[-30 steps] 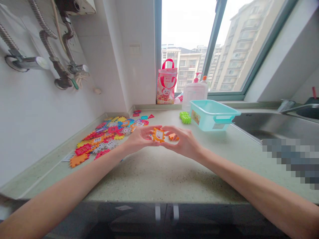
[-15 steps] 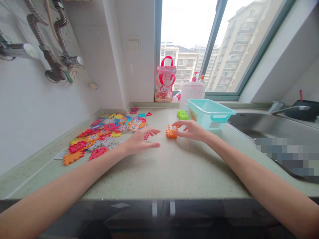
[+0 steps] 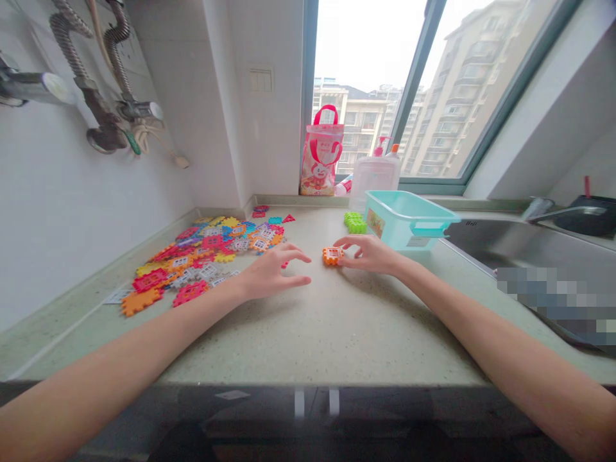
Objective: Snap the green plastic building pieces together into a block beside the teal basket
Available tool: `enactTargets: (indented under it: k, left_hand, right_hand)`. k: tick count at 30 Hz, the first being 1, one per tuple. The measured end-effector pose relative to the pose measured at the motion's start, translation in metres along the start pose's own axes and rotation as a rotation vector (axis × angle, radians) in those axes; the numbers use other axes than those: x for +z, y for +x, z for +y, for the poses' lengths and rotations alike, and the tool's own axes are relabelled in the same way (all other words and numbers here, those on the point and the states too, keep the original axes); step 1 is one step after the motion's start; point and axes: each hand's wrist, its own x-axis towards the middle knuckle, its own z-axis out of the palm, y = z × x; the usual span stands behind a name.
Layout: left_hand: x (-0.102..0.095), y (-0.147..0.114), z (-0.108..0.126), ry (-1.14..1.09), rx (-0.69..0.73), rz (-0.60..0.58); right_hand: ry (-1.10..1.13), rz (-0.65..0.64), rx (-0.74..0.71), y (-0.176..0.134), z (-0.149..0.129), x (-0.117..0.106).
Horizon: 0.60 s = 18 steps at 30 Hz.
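Note:
My right hand (image 3: 368,255) has its fingers and thumb curled around the right edge of an orange notched building tile (image 3: 333,256) with a white window insert. The tile lies flat on the counter, seemingly on another orange one. To its left, my left hand (image 3: 272,271) hovers with thumb and fingers apart and nothing between them. Behind the left hand spreads a loose pile of colourful notched tiles (image 3: 212,242) in red, yellow, orange, blue and grey, some with white window inserts. A neat stack of green tiles (image 3: 355,222) stands beyond my right hand.
A turquoise plastic bin (image 3: 409,221) stands beside the green stack. To the right is a steel sink (image 3: 481,240) with a faucet (image 3: 572,210). A pink bag (image 3: 321,160) and a clear jug (image 3: 375,179) stand by the window. Pipes run along the left wall.
The orange tile with the window insert, tilted up in my right hand before, now lies flat. My left hand has barely moved. The view has shifted slightly.

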Motion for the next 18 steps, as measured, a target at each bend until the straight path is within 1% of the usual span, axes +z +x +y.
enactTargets:
  k: [5,13,16,18]
  left_hand:
    - [-0.005,0.0,0.003,0.128,0.13,0.014]
    - [-0.018,0.001,-0.002,0.269,0.188,0.099]
    - [-0.032,0.003,0.002,0.336,0.218,0.133]
    - [-0.05,0.002,0.011,0.399,0.21,0.174]
  right_hand:
    - [0.058,-0.033,-0.02,0.001,0.001,0.002]
    - [0.105,-0.046,0.007,0.0,0.007,0.002]
    - [0.107,-0.046,0.0,0.0,0.006,0.002]
    - [0.096,-0.042,0.0,-0.001,0.006,0.004]
